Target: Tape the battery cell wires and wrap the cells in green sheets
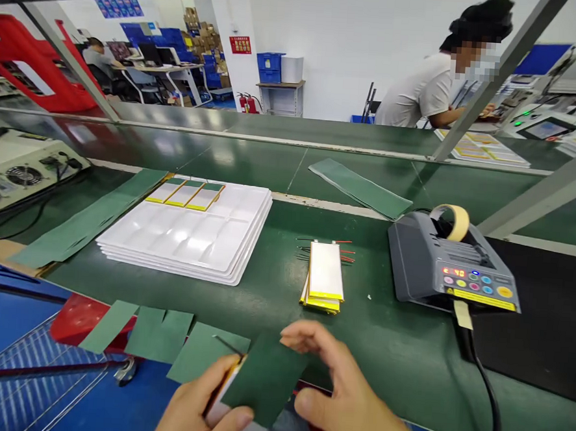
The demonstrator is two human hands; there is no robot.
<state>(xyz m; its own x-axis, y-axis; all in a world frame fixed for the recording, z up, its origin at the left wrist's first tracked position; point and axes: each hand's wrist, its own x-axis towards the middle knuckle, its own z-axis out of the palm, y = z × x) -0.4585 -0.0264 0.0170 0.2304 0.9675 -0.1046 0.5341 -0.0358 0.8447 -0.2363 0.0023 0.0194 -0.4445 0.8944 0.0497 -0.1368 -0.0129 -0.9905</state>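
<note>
My left hand [203, 402] grips a flat pouch battery cell [221, 390] with a yellow edge and a thin dark wire. A dark green insulating sheet [263, 383] lies over the cell. My right hand [340, 388] has its fingers spread at the sheet's right edge, touching it without a clear pinch. Several loose green strips [158, 334] lie on the bench edge left of my hands. Beyond them, a small stack of yellow-edged cells [326, 276] with red and black wires sits on the green workbench [283, 293].
A stack of white trays [228, 238] holds several cells at its far corner. An electric tape dispenser [448, 264] stands right. Long green strips [87, 216] lie left, near a fan-cooled unit [22, 173]. A co-worker [422, 90] sits beyond the far bench.
</note>
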